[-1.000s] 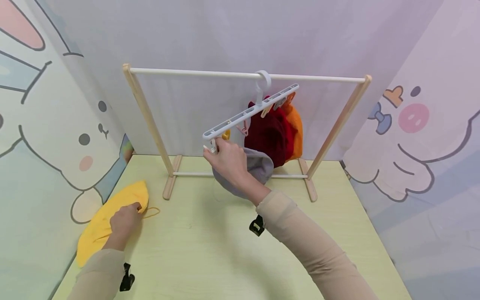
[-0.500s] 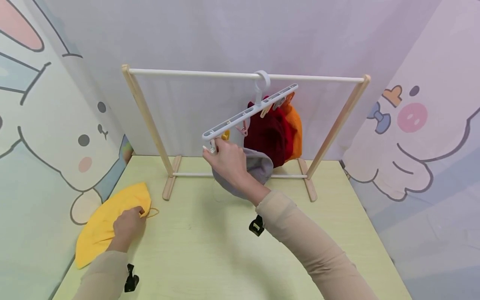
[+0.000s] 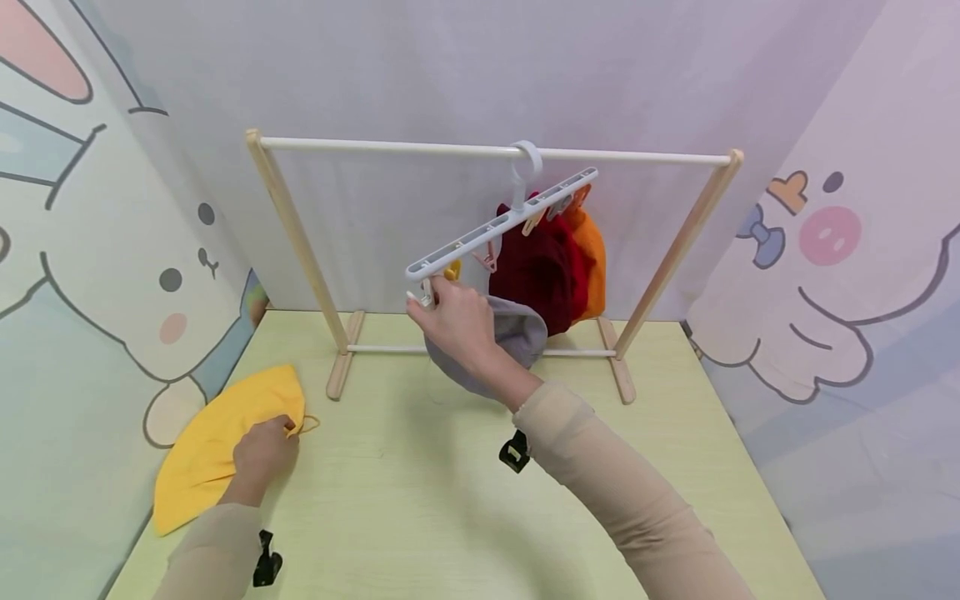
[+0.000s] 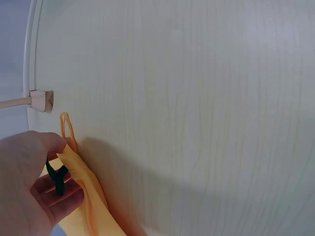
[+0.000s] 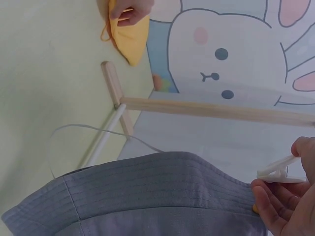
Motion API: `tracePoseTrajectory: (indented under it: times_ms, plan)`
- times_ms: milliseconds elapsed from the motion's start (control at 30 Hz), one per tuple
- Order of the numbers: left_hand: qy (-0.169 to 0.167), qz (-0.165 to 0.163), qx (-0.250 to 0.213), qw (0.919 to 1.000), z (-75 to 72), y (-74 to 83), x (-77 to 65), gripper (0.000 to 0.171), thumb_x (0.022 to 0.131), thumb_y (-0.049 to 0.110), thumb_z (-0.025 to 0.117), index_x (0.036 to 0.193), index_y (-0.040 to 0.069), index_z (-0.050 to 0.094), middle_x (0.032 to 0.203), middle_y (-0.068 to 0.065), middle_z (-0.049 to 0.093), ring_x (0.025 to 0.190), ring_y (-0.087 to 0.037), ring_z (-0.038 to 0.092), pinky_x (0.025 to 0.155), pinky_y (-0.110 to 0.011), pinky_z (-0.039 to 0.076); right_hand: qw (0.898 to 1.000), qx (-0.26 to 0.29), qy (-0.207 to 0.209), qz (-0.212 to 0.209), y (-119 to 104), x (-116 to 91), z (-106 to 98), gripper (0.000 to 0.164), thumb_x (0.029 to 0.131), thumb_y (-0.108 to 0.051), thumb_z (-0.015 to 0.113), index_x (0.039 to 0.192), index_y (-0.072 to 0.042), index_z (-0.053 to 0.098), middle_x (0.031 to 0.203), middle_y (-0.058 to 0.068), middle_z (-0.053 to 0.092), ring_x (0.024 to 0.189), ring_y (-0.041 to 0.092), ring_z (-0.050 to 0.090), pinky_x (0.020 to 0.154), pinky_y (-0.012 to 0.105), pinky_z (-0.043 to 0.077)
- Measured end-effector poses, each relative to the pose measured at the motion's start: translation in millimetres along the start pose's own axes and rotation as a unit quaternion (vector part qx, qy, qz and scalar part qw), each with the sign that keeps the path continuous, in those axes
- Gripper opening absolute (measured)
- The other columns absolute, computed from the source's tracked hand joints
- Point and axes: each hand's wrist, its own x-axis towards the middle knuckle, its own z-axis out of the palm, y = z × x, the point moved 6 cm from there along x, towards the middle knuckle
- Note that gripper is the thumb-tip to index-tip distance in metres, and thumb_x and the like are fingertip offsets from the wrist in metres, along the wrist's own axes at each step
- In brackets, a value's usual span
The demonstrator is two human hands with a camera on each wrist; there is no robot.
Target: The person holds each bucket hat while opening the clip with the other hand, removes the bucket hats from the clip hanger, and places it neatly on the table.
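On the left of the table lies a yellow hat [image 3: 213, 442], its edge pinched by my left hand [image 3: 264, 454]. In the left wrist view, its thin cord loop [image 4: 67, 123] sticks out past my thumb, and a small dark green piece [image 4: 58, 178] shows between the fingers. My right hand [image 3: 459, 323] pinches a white clip [image 5: 281, 172] at the near left end of the grey clip hanger [image 3: 468, 242]. A grey bucket hat [image 5: 147, 189] hangs beside that hand, partly hidden behind it in the head view; a yellow clip [image 3: 452, 269] is close by.
The hanger hooks over the white rail [image 3: 375, 147] of a wooden-legged rack. Dark red [image 3: 536, 275] and orange [image 3: 592, 250] hats hang at its far end, near pink, beige, grey and orange clips. Printed cloth walls [image 3: 832, 275] surround the pale table [image 3: 390, 517].
My left hand has shifted slightly right and toward me, drawing the yellow hat's edge along a little. The right hand stays at the white clip.
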Motion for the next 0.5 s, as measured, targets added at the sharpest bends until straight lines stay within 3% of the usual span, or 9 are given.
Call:
tracePoseTrajectory:
  times_ms: [500]
  plan:
    - [-0.023, 0.003, -0.001, 0.9997, 1.3, 3.8, -3.1, 0.029, 0.081, 0.017, 0.049, 0.104, 0.002, 0.058, 0.099, -0.023, 0.056, 0.076, -0.035, 0.055, 0.05, -0.041, 0.041, 1.0, 0.0, -0.009, 0.009, 0.8, 1.2, -0.1, 0.028, 0.079, -0.044, 0.052, 0.069, -0.017, 0.052, 0.05, -0.006, 0.045, 0.043, 0.01, 0.041, 0.04, 0.024, 0.031]
